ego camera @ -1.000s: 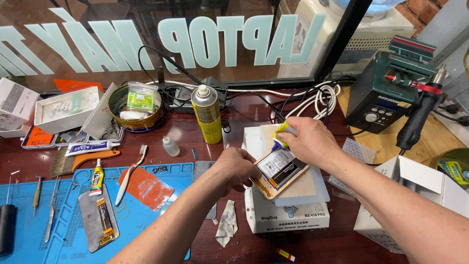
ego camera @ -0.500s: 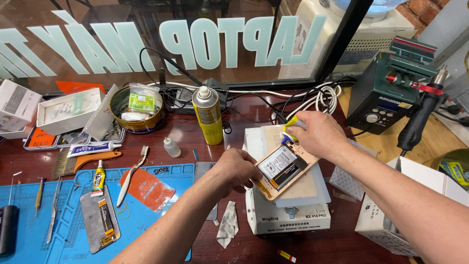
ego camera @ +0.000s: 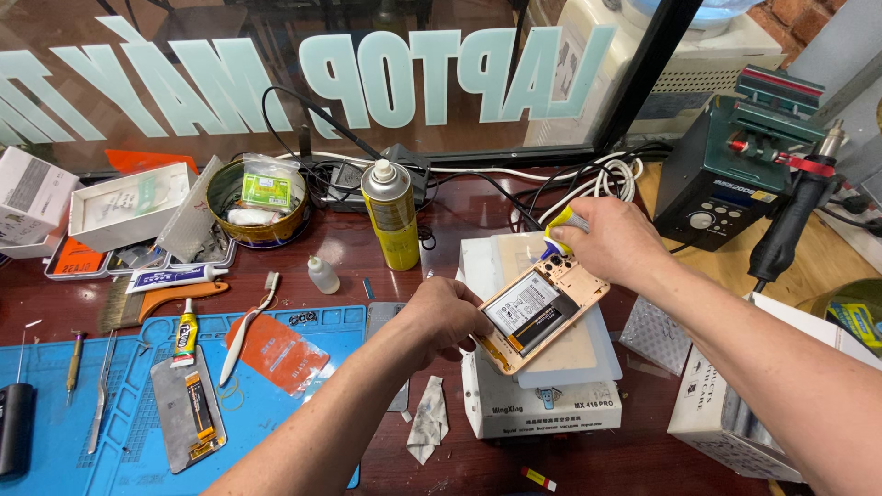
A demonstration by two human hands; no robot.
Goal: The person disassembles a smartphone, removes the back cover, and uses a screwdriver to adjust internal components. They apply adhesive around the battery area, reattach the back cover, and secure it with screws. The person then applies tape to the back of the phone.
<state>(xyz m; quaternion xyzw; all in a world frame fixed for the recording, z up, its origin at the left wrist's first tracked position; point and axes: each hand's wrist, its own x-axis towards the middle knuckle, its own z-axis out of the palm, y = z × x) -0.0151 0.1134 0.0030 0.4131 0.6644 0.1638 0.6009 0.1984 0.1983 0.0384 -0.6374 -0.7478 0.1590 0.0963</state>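
A cluttered repair bench of dark red wood [ego camera: 459, 220], set against a lettered shop window, fills the frame. Nearest the camera, a blue work mat [ego camera: 138, 432] carries a removed phone panel [ego camera: 186, 409], a small glue tube [ego camera: 186, 329] and an orange card [ego camera: 278, 352], with a crumpled wipe [ego camera: 427, 422] just off its edge. Just beyond, the left hand [ego camera: 450, 317] pinches the lower end of an opened phone [ego camera: 537, 312], its back cover off and its battery face up; the phone sits on the white pad of a boxy heating plate [ego camera: 551, 404], its long axis tilted from lower left up to upper right, camera end pointing away toward the window. The right hand [ego camera: 611, 241] is closed over that far end, fingers also wrapped around a small blue-and-yellow tube [ego camera: 562, 230] whose tip meets the phone's top edge (so the phone spans the gap between the two grips). Farther back stand a yellow spray can [ego camera: 390, 216], a small dropper bottle [ego camera: 322, 274] and a round tin [ego camera: 255, 202] of packets, with a green hot-air station [ego camera: 735, 165] and its handpiece [ego camera: 797, 216] at right, white cables [ego camera: 606, 179] trailing between.
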